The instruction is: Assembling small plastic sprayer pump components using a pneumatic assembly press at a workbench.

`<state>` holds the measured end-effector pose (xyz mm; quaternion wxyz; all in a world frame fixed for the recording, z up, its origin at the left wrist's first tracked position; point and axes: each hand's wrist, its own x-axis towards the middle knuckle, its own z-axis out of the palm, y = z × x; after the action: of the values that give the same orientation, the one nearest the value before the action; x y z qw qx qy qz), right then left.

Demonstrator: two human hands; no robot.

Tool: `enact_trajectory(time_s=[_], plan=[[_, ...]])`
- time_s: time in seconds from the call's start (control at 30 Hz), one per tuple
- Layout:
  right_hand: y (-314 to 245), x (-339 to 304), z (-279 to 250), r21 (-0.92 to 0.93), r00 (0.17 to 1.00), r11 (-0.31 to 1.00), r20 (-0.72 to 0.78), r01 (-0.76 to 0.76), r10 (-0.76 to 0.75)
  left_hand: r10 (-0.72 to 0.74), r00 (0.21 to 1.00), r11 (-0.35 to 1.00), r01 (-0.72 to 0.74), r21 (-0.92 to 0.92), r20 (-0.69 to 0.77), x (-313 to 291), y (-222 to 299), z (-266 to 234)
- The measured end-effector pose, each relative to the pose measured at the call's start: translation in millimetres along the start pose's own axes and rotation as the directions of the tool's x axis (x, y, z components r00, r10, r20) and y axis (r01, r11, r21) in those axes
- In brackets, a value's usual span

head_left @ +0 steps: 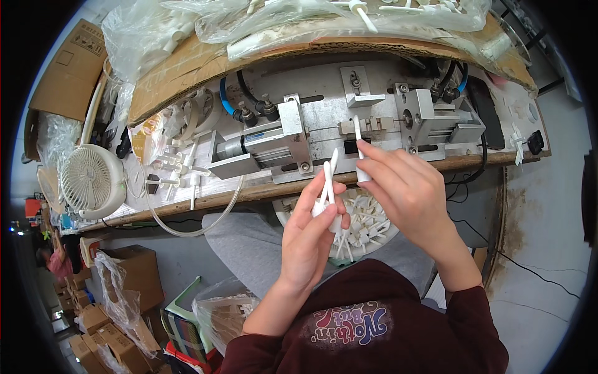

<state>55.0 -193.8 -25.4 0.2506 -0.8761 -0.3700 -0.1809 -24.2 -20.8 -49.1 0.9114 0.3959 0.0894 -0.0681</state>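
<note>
The right hand (402, 187) pinches a slim, smooth white plastic stick (357, 128), round-tipped and thicker at its lower end. The left hand (305, 240) is closed on two similar white sticks (329, 181). The right hand's stick points away from the person, its long axis leaning slightly left, its tip overlapping a metal block (377, 124) beyond that hand; the left pair points away too, crossing narrowly. Fingers hide the right stick's middle; the pair's lower ends are hard to make out.
</note>
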Motion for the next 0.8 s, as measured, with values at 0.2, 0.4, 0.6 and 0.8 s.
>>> enact_trajectory(time_s=[0.2, 0.4, 0.6, 0.8], plan=[[-2, 11, 2, -0.204, 0.998, 0.978, 0.052, 0.044, -0.034, -0.020, 0.999, 0.988, 0.026, -0.154, 0.038, -3, 2, 4], [-7, 15, 0, -0.232, 0.994, 0.972, 0.108, 0.036, -0.011, -0.001, 1.000, 0.998, 0.002, -0.060, 0.009, -2, 4, 8], [-4, 12, 0, -0.208, 0.998, 0.977, 0.060, 0.036, -0.024, 0.117, 0.993, 0.991, -0.115, 0.063, -0.029, -2, -2, 5], [-26, -6, -17, 0.332, 1.000, 0.943, 0.024, 0.005, -0.014, 0.150, 0.987, 0.982, -0.142, 0.121, -0.060, -1, -6, 5]])
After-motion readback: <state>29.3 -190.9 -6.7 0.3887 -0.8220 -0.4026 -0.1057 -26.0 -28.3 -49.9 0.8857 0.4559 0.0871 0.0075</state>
